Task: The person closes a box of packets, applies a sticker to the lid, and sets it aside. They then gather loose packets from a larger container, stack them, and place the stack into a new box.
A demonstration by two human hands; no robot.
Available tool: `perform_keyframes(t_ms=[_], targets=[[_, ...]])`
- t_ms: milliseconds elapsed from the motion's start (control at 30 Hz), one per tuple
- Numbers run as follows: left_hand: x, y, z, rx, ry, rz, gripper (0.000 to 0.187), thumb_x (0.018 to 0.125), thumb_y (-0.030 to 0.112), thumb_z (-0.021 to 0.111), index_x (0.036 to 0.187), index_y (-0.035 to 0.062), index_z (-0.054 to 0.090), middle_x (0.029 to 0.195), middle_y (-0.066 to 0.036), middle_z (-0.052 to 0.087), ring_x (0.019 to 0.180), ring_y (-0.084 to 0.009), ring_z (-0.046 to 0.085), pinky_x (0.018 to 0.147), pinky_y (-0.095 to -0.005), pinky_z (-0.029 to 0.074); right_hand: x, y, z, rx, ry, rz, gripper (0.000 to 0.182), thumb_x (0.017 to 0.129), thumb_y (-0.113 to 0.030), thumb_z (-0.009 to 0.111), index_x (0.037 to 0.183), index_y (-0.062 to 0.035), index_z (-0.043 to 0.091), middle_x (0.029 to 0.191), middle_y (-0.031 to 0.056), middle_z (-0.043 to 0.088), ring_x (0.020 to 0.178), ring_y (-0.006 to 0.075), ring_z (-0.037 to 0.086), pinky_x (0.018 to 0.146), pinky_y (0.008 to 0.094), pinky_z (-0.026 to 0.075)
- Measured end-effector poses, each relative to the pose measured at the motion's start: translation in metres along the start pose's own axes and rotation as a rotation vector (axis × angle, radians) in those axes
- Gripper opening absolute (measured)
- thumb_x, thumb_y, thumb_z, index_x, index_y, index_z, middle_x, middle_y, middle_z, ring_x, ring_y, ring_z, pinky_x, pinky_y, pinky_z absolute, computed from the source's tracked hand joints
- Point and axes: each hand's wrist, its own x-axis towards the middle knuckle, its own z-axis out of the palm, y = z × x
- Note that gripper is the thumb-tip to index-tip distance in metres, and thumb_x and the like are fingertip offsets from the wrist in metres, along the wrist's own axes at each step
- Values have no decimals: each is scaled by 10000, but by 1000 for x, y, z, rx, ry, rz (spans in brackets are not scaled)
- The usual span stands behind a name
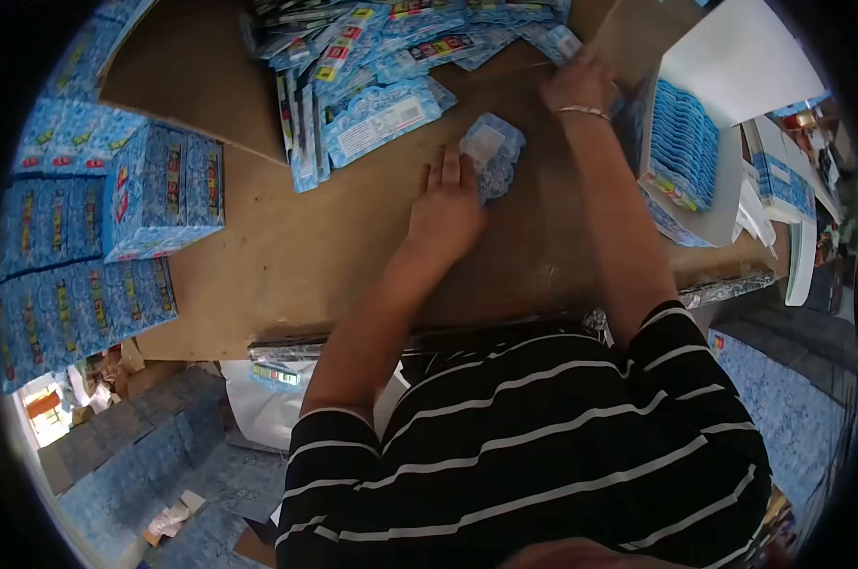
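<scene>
A small blue printed packet [495, 171] with a pale label lies on the brown tabletop [334, 247]. My left hand [448, 211] rests at its left edge, fingers stretched out flat against the table and touching it. Farther away, my right hand [581, 87], with a band at the wrist, reaches to the right end of a heap of blue packets [391, 43]. Another blue packet [556, 43] is right at its fingertips. That hand is blurred, so whether its fingers close on the packet is not clear.
Stacked blue printed boxes [168, 190] stand at the left. On the right, an opened white-lidded box [728, 66] holds a tight row of blue packets [683, 142]. A cardboard flap [201, 71] rises at the back left. Plastic wrap [732, 286] covers the front edge.
</scene>
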Motion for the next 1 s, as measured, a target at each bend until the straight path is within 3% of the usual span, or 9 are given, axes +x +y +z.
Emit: perform_keyframes(t_ms=[200,367,500,600,700,767,900,967,1000], targets=[[-29,-37,-51,-132,21,-57,302,728,80,575,1023,16,579,1035,-164,590,956,-336,571,789,-406,488,4,11,11,-170,-425,-75,363,837,-279,490,1085,-30,579,1072,181,593,1006,346,570,881,449,439],[-40,-48,-72,-150,-19,81,218,688,73,619,905,84,611,906,-103,602,823,-326,583,689,-416,486,-73,-41,-64,-66,-641,-555,266,830,-297,542,866,-45,621,926,176,622,886,313,606,741,414,485],[-46,-43,-65,-294,-8,76,275,652,87,667,919,81,602,913,-108,595,821,-327,584,698,-415,486,-73,-52,-82,228,-1097,-303,277,833,-268,566,995,-49,615,880,162,629,835,345,598,715,405,480],[-48,-42,-61,-208,131,-208,347,626,97,697,957,82,593,929,-120,585,854,-333,580,713,-412,486,-93,-39,-65,312,-668,-884,302,819,-248,603,1042,-45,606,869,139,637,818,303,615,719,379,482],[-51,-41,-61,-248,366,-246,373,624,98,700,979,82,588,937,-132,577,876,-342,569,730,-410,481,-108,-50,-67,353,-830,-895,339,800,-245,633,1073,-47,599,904,135,638,850,290,615,744,358,480],[-57,-54,-62,-324,98,-43,446,607,77,704,1033,90,573,938,-137,570,899,-348,555,752,-408,472,-108,-66,-68,463,-1226,-834,380,785,-276,648,1085,-48,592,930,131,637,876,276,612,774,351,476],[-63,-71,-71,-220,-7,144,532,594,59,704,1098,97,537,981,-143,567,907,-355,550,777,-406,463,-77,-100,-35,764,-935,-664,413,768,-317,653,1092,-68,594,1006,112,625,919,278,597,808,352,465],[-69,-73,-78,-276,-68,13,552,578,36,700,1103,89,536,1008,-144,568,919,-353,546,783,-405,461,-69,-121,-8,425,-146,-1079,414,744,-331,666,1080,-97,605,1057,73,609,996,231,568,856,329,440],[-72,-71,-80,-268,-66,9,552,578,36,700,1103,89,536,1008,-144,568,919,-353,546,783,-405,461,-75,-125,1,434,-144,-1082,414,744,-331,666,1080,-97,605,1057,73,609,996,231,568,856,329,440]])
